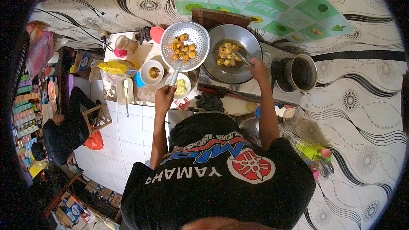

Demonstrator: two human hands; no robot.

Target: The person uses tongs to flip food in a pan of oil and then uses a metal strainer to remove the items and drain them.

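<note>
My left hand [165, 97] grips the handle of a perforated metal skimmer [198, 38]. Several browned fried balls [184, 50] lie in its bowl, which is held over the counter just left of the wok. In my right hand [259, 71] is a metal utensil [244, 59], its far end among more fried pieces [227, 54] in the oil. That wok [247, 38] sits on a gas stove [213, 87]. Below the skimmer, partly covered by its handle, is a white bowl of pale yellow food [181, 86]. The utensil's tip is hard to make out.
A bowl with dark sauce [154, 72], a plastic container [125, 91] with a long utensil, and a yellow packet [112, 67] stand on the left counter. A dark pot [302, 72] is right of the wok. Another person [64, 134] sits at far left beside a wooden stool [96, 118].
</note>
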